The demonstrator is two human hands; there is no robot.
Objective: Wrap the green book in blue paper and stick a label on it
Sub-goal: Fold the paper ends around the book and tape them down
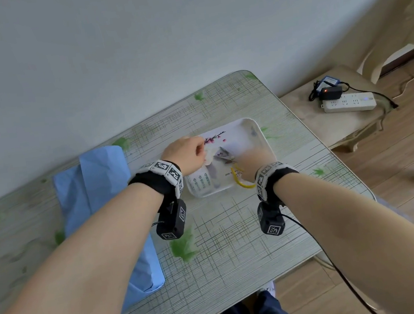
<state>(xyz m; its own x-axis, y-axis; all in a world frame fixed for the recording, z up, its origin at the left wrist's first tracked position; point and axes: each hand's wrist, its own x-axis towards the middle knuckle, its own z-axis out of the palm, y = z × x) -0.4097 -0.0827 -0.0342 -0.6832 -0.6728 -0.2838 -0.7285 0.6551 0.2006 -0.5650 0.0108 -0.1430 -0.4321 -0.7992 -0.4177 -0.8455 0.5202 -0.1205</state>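
Note:
A parcel wrapped in blue paper (104, 199) lies on the left half of the table; no green book cover shows. Both hands are over a white tray (256, 133) with a flower print. My left hand (186, 153) pinches a small white piece, apparently a label sheet (210, 156), above the tray. My right hand (253, 162) is blurred beside it, its fingers curled at the same sheet. A yellow-handled tool (241, 181), likely scissors, lies at the tray's near edge under my right wrist.
The patterned table (226, 240) stands against a pale wall. To the right is a low bench (300, 105) with a white power strip (349, 103) and a black adapter (330, 92). A black cable runs from my right wrist down past the table edge.

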